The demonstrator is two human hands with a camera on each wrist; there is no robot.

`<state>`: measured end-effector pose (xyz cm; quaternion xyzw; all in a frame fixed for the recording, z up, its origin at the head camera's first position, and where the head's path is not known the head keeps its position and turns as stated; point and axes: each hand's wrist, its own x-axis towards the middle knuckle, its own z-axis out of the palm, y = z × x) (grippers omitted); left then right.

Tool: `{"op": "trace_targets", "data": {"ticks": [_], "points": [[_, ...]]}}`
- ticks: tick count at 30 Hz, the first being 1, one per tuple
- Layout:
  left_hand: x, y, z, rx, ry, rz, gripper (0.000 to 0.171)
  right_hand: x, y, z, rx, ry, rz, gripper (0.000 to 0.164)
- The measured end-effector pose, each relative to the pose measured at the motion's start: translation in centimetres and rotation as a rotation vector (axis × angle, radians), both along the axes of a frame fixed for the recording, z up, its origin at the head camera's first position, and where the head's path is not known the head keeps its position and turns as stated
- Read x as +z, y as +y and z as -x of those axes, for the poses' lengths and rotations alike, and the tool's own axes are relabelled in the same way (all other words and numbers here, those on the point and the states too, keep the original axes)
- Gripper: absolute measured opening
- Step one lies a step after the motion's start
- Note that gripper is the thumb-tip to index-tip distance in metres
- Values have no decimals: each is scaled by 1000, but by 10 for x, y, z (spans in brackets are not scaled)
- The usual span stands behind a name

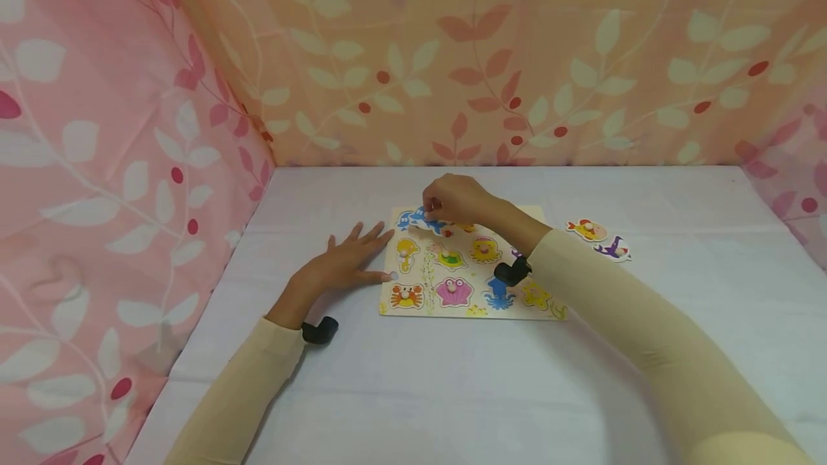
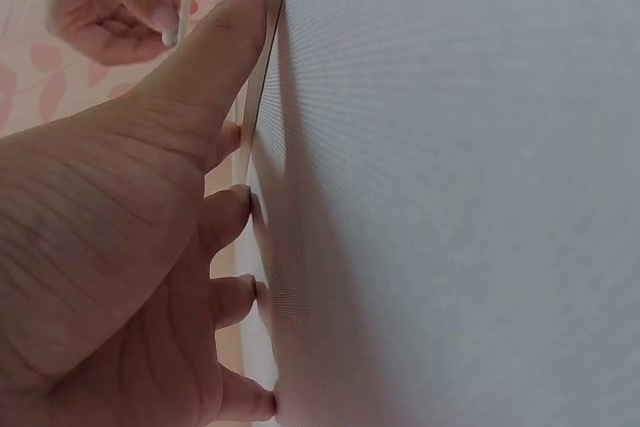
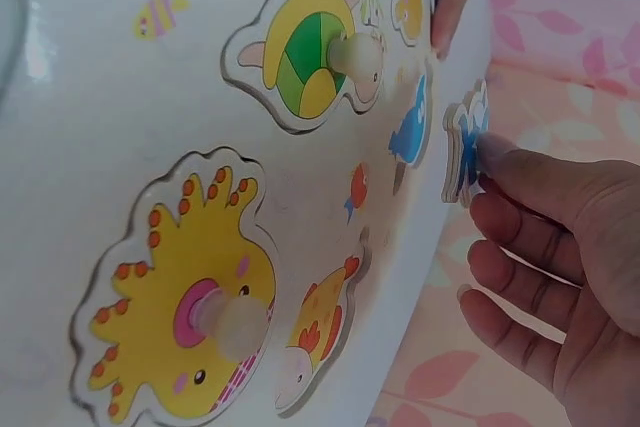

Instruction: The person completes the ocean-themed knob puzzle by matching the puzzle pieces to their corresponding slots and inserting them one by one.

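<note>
My right hand (image 1: 460, 198) pinches a blue-and-white sea-animal puzzle piece (image 1: 426, 221) between thumb and fingertips. In the right wrist view this wooden piece (image 3: 466, 147) is tilted on edge, raised over the upper left of the board, near a blue animal picture (image 3: 410, 132). The wooden peg puzzle board (image 1: 474, 317) lies flat on the table. My left hand (image 1: 345, 260) is spread at the board's left side, its thumb (image 2: 225, 42) pressed at the board's edge and its other fingers along the same side. Knobbed turtle (image 3: 310, 57) and octopus (image 3: 185, 297) pieces sit in the board.
Right of the board, a fish piece (image 1: 586, 229) and a purple-and-white animal piece (image 1: 613, 249) lie on the white tablecloth (image 1: 452, 393). Crab (image 1: 407, 296), shell (image 1: 454, 293) and seahorse (image 1: 407, 253) are on the board. Patterned curtains (image 1: 413, 56) stand behind and left.
</note>
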<state>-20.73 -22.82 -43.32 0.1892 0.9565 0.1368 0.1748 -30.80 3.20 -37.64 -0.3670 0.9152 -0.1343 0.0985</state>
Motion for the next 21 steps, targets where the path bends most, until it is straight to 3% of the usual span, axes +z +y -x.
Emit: {"op": "trace_targets", "data": {"ticks": [9,21], "points": [[2,2,-1,-3,-6,-2,93,-13,-11,18,65,37,-24,10],[2,1,0,5,-7,14,93,-18,-30,22,77,66,-50,7]]}}
